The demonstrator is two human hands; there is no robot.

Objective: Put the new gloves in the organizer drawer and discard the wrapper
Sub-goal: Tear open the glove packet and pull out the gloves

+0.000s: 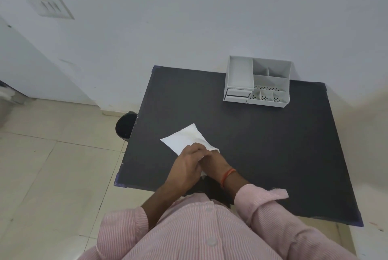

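Note:
A white paper wrapper packet (185,138) lies flat over the black table (262,144), left of its middle. Both hands grip its near edge: my left hand (185,164) covers the near corner, and my right hand (214,160), with an orange thread at the wrist, sits partly hidden under the left. The gloves themselves are not visible. A white desk organizer (257,81) stands at the table's far edge against the wall; its small drawers (238,94) at the lower left look closed or nearly so.
A black bin (125,126) stands on the tiled floor just off the table's left edge. The white wall rises right behind the organizer. My pink striped shirt fills the bottom of the view.

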